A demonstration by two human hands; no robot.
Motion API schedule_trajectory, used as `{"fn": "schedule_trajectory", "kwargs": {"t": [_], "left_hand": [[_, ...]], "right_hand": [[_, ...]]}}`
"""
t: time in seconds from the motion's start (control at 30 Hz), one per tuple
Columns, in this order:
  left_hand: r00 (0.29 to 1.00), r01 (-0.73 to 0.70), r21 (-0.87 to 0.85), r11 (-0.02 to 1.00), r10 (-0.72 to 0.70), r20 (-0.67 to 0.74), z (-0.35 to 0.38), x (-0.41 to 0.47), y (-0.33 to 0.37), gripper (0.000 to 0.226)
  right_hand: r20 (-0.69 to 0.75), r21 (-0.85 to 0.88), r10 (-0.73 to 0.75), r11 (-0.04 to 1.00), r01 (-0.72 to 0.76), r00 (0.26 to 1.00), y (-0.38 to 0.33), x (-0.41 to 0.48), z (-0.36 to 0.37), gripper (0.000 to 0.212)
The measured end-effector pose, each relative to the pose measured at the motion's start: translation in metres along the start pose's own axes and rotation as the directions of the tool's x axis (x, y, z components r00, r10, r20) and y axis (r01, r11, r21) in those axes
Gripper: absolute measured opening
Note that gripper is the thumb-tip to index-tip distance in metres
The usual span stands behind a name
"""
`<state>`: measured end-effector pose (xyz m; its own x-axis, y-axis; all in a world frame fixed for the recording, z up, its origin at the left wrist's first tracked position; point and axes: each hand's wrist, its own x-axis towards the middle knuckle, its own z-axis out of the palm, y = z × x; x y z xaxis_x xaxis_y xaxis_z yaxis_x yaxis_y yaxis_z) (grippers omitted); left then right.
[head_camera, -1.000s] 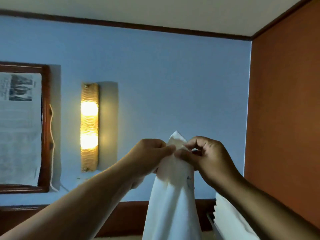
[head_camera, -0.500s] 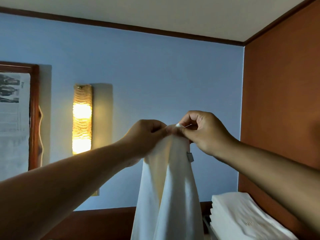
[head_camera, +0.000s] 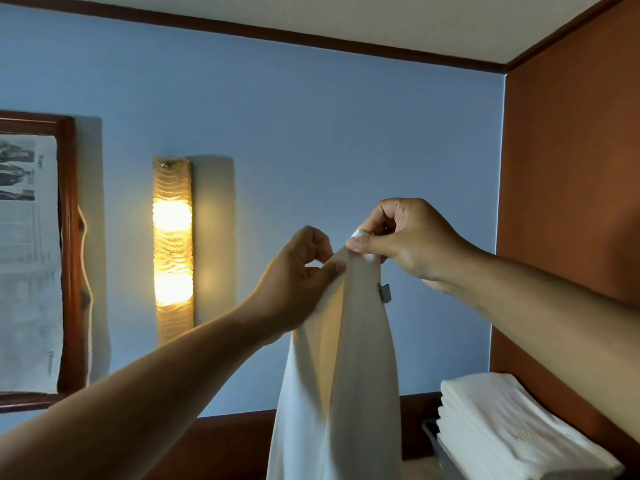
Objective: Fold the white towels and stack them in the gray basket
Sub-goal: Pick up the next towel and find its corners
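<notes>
Here, a white towel [head_camera: 346,358] hangs from two hands.
Left hand [head_camera: 298,282] and right hand [head_camera: 408,244] pinch its top corners, close together.

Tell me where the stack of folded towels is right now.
Head view, lower right: the folded stack sits in the gray basket, right of the hanging towel.

This is a furnished room of a domestic or hotel kind. A lit wall lamp [head_camera: 172,251] with a rippled amber shade hangs on a painted blue wall [head_camera: 311,133]. Left of the lamp is a dark wooden frame [head_camera: 71,254] with newspaper [head_camera: 27,265] across it. Above the lamp, dark wood moulding [head_camera: 277,34] runs under a white ceiling. Far right of the lamp stands an orange-brown wall [head_camera: 571,168]. Lower right of the lamp, folded white towels [head_camera: 502,420] sit stacked in a gray basket [head_camera: 441,448].
</notes>
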<state>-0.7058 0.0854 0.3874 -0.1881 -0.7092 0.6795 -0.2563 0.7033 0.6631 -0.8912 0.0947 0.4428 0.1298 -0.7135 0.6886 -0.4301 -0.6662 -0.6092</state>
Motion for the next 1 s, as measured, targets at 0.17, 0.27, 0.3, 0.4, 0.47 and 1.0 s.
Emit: {"fn": "schedule_trajectory", "kwargs": {"t": [0.17,0.27,0.3,0.4,0.47,1.0], "left_hand": [[0.977,0.162,-0.058,0.985,-0.152,0.151,-0.023,0.0,-0.007,0.015],[0.981,0.146,-0.133,0.98,-0.126,0.148,-0.037,-0.005,-0.013,0.012],[0.987,0.127,-0.168,0.978,-0.108,0.122,-0.039,-0.007,-0.017,0.013],[0.992,0.118,-0.305,0.945,-0.099,0.078,-0.046,-0.017,-0.031,0.018],[0.992,0.11,-0.287,0.951,-0.086,0.094,-0.052,-0.024,-0.039,0.026],[0.988,-0.156,0.709,0.687,0.108,0.113,-0.042,-0.026,-0.077,0.027]], "right_hand": [[0.007,0.021,-0.002,1.0,0.002,1.0,-0.001,0.002,0.022,0.021],[-0.09,-0.052,-0.016,0.999,0.012,0.996,0.008,-0.006,0.043,0.018],[-0.147,-0.116,-0.025,0.993,0.008,0.989,0.012,-0.01,0.049,0.018],[-0.206,-0.204,0.04,0.976,-0.083,0.978,0.021,-0.028,0.064,0.018],[-0.164,-0.12,0.152,0.978,-0.173,0.975,0.029,-0.043,0.07,0.015],[0.337,0.607,0.352,0.627,-0.487,0.873,0.043,-0.108,0.031,0.036]]}}
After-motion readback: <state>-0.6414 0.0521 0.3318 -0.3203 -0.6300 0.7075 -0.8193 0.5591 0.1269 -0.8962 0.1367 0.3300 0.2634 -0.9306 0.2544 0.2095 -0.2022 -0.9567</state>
